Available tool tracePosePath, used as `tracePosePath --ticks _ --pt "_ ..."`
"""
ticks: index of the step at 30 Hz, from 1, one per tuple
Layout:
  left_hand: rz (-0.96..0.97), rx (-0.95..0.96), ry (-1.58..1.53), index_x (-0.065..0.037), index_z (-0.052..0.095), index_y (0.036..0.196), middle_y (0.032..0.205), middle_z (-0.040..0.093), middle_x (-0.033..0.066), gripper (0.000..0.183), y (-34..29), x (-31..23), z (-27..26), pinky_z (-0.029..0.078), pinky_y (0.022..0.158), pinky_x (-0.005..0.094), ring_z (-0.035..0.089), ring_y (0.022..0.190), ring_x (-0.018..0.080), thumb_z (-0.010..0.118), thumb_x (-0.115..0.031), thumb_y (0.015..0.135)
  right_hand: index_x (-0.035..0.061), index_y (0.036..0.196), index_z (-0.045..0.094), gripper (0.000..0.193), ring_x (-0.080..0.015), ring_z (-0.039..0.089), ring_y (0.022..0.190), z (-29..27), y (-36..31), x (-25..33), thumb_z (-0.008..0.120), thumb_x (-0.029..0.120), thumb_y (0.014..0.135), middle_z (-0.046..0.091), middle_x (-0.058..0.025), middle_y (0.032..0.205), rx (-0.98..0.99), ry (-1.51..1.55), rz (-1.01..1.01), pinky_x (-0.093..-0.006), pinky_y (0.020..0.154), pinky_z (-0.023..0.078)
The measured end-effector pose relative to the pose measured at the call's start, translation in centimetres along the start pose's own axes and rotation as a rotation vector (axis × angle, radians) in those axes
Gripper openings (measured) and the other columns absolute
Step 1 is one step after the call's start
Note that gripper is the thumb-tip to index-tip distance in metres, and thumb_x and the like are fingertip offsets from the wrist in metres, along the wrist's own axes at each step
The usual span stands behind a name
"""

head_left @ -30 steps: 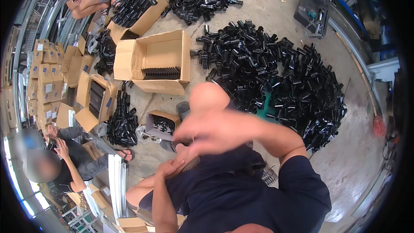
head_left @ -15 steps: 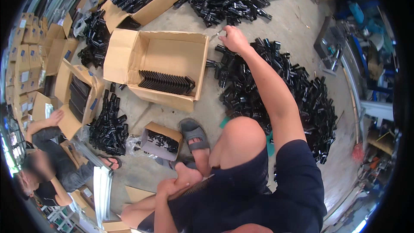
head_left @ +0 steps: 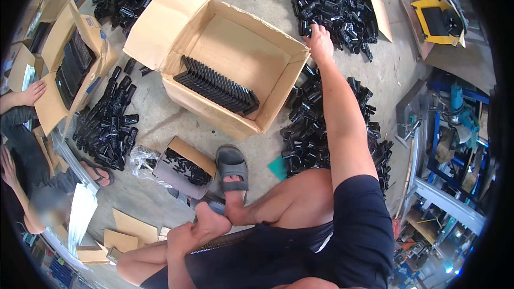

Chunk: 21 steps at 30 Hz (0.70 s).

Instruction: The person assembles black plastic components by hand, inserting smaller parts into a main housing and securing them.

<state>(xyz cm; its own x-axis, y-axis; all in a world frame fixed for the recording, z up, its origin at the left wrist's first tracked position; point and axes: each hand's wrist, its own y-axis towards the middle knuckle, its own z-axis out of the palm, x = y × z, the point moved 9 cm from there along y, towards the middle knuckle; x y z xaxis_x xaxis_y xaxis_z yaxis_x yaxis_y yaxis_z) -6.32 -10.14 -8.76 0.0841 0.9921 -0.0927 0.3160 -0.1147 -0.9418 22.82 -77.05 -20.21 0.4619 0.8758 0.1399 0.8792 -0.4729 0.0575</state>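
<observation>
My right arm stretches forward past the corner of a large open cardboard box (head_left: 230, 115). My right hand (head_left: 321, 44) is at the near left edge of the far pile of black tubular parts (head_left: 342, 2). Its fingers are curled around a short black part (head_left: 307, 29), partly hidden by the fingertips. Inside the box, a row of flat black pieces (head_left: 217, 84) stands on edge along the near side. Below, my left hand (head_left: 183, 237) is wrapped against my bare foot (head_left: 212, 218), near the heel.
Another black heap (head_left: 310, 128) lies under my right arm, and a smaller one (head_left: 110, 123) sits left of the box. A small carton of little black pieces (head_left: 184, 166) stands by my sandal (head_left: 232, 166). At left, another person's hand (head_left: 33, 93) touches an open carton (head_left: 51, 104).
My right hand has moved from beside the box's far right corner to the far heap's edge. My left hand stays at my foot. The whole view has shifted and turned.
</observation>
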Motion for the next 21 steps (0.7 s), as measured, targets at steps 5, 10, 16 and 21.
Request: tracePosePath --ticks 5,10,16,21 --pt "0.239 -0.297 -0.180 -0.004 0.072 0.099 0.088 0.074 0.0189 0.045 -1.4 -3.6 -4.8 0.055 0.077 0.0468 0.071 0.084 0.0368 0.073 -0.048 0.087 -0.0014 0.124 0.061 0.050 -0.0376 0.071 0.091 -8.3 -2.4 0.2 0.074 0.034 0.091 0.072 -0.0236 0.097 -0.033 0.459 0.199 -0.0429 0.082 0.054" --pt "0.483 -0.468 -0.801 0.000 0.067 0.093 0.076 0.069 0.0102 0.015 -2.6 -8.4 -9.8 0.053 0.068 0.0335 0.067 0.071 0.0171 0.071 -0.014 0.092 0.0013 0.114 0.064 0.034 -0.0060 0.056 0.065 -19.0 -11.2 6.9 0.066 0.031 0.099 0.064 0.0014 0.082 0.219 1.236 0.200 -0.0216 0.058 0.043" --pt "1.027 -0.243 -1.392 0.001 0.046 0.147 0.130 0.062 0.0114 0.049 -8.0 -19.0 -14.7 0.051 0.094 0.0326 0.061 0.111 0.0169 0.060 -0.012 0.102 0.0033 0.126 0.058 0.039 -0.0178 0.066 0.072 -29.7 -27.6 21.0 0.073 0.019 0.094 0.067 -0.0068 0.088 0.625 1.092 -0.258 -0.0312 0.065 0.053" --pt "1.062 -0.052 -1.573 0.002 0.053 0.141 0.124 0.062 0.0066 0.052 -10.8 -17.2 -9.9 0.051 0.092 0.0288 0.061 0.110 0.0140 0.072 -0.019 0.097 0.0028 0.129 0.055 0.045 -0.0277 0.071 0.086 -30.8 -36.1 26.4 0.075 0.018 0.092 0.071 -0.0163 0.097 0.740 1.071 -0.469 -0.0373 0.076 0.056"
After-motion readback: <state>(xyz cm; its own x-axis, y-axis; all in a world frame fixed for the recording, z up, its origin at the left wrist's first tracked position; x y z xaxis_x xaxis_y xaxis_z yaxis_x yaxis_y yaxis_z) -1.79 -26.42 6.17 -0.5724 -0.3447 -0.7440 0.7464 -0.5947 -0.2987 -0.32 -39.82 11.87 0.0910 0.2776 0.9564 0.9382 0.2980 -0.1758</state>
